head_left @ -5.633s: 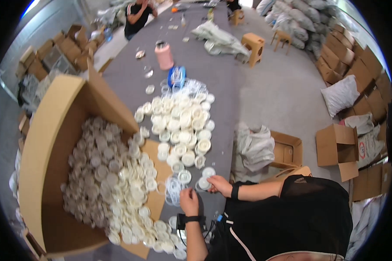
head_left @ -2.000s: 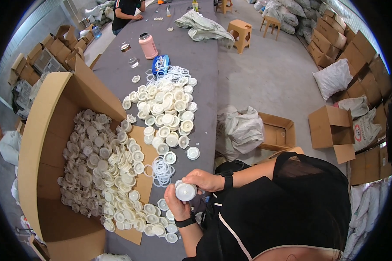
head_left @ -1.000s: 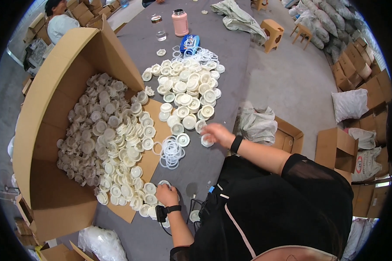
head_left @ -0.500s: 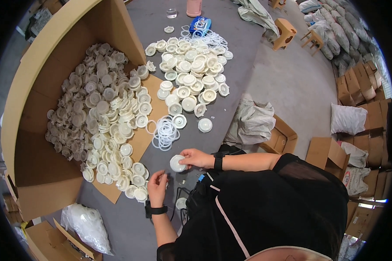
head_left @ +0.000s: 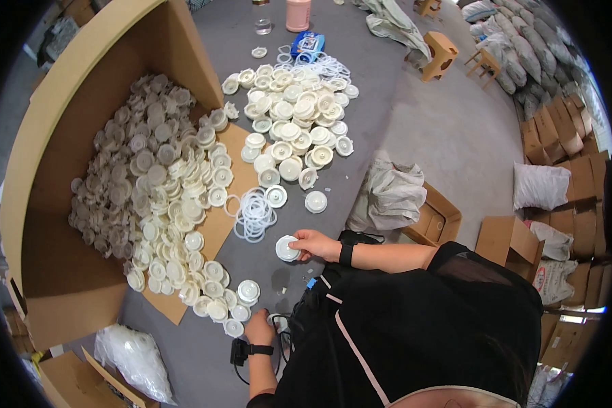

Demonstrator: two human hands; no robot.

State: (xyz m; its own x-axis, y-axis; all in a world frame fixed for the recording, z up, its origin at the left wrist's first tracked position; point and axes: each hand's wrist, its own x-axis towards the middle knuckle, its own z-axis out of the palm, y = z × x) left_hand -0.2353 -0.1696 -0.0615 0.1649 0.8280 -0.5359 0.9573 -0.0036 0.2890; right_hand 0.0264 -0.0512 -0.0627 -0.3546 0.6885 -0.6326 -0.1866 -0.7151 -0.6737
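Cream-white plastic caps (head_left: 177, 177) everywhere in a tan cardboard box (head_left: 54, 129) — grey table (head_left: 360, 102), pink bottle (head_left: 298, 13), blue packet (head_left: 307, 44), black shirt (head_left: 421, 326) with a thin pink stripe.

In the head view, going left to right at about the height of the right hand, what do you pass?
Open cardboard box → spilled white caps → loose clear rings → white cap in the right hand → grey sack → small open carton.

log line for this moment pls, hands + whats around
right hand: holds round white plastic cap | left hand: on grey table by caps' edge, grip unclear | nearby: clear plastic rings, open cardboard box
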